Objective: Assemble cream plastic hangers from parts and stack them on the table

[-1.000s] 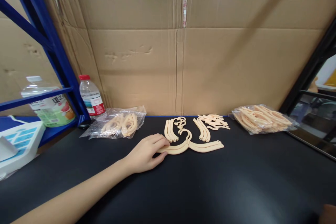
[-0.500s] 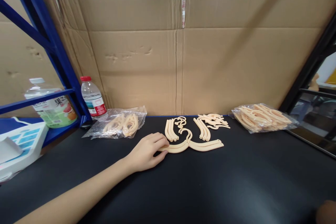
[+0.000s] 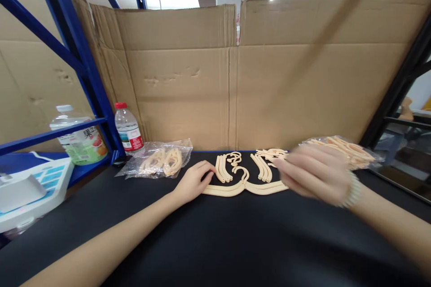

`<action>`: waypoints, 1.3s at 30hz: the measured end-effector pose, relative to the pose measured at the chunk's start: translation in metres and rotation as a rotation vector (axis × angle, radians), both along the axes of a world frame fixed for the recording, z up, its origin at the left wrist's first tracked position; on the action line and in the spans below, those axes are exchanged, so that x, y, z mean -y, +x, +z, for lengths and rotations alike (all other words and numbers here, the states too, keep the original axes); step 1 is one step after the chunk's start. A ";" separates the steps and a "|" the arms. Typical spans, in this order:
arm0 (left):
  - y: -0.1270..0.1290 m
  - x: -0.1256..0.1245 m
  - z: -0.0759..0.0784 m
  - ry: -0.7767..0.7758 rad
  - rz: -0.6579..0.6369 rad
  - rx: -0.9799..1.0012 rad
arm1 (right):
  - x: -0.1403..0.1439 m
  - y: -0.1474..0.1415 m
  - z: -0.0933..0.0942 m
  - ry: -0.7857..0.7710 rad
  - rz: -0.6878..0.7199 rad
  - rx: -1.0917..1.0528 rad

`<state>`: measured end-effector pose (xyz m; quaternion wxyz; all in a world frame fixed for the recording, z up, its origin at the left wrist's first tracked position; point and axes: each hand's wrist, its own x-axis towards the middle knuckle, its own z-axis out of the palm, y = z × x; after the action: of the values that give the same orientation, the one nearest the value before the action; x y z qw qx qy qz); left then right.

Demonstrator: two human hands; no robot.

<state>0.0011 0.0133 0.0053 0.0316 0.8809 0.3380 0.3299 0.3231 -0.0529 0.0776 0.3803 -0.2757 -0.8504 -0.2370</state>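
Cream plastic is what your hands are busy with: a flat hanger-shaped piece (image 3: 245,187) lies on the black tabletop (image 3: 215,242) near its back edge, two curved arms meeting under a small hook. Your left hand (image 3: 193,182) rests on the tabletop with its fingertips pressing the left arm's end; the fingers are loosely curled, not wrapped around anything. Your right hand (image 3: 314,174) hovers over the piece's right arm, fingers spread and pointing left. It is motion-blurred, so you cannot tell whether it touches or holds anything. A pale beaded bracelet (image 3: 352,190) sits on that wrist.

Just behind the piece lie loose curved strips (image 3: 222,169) on the left and more curved strips (image 3: 261,168) on the right, with a small pile of thin parts (image 3: 272,154) against the cardboard wall (image 3: 232,76). A clear bag of parts (image 3: 161,161) lies toward the back left; a second clear bag (image 3: 350,150) lies toward the back right, partly behind your right hand. At the back left corner stands a red-capped water bottle (image 3: 128,128), beside a blue rack post (image 3: 84,63).
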 end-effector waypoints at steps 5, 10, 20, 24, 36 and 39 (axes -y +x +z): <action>0.000 -0.015 -0.007 0.001 0.016 0.019 | -0.076 -0.029 -0.012 -0.273 -0.175 0.230; -0.005 -0.023 -0.010 -0.044 -0.041 -0.016 | -0.128 -0.048 -0.034 -0.404 -0.204 0.355; -0.011 -0.033 -0.018 -0.105 -0.031 -0.056 | -0.157 -0.060 -0.053 -0.515 -0.225 0.444; -0.010 -0.032 -0.019 -0.120 -0.030 -0.067 | -0.160 -0.062 -0.062 -0.510 -0.190 0.407; -0.010 -0.027 -0.017 -0.097 0.066 -0.113 | -0.145 -0.054 -0.055 -0.420 -0.124 -0.334; -0.010 -0.026 -0.017 -0.094 0.064 -0.137 | -0.144 -0.051 -0.051 -0.491 -0.109 -0.565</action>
<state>-0.0092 0.0391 -0.0112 0.0394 0.8876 0.3825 0.2535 0.2716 0.0913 0.0270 0.5091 -0.4580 -0.7277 0.0394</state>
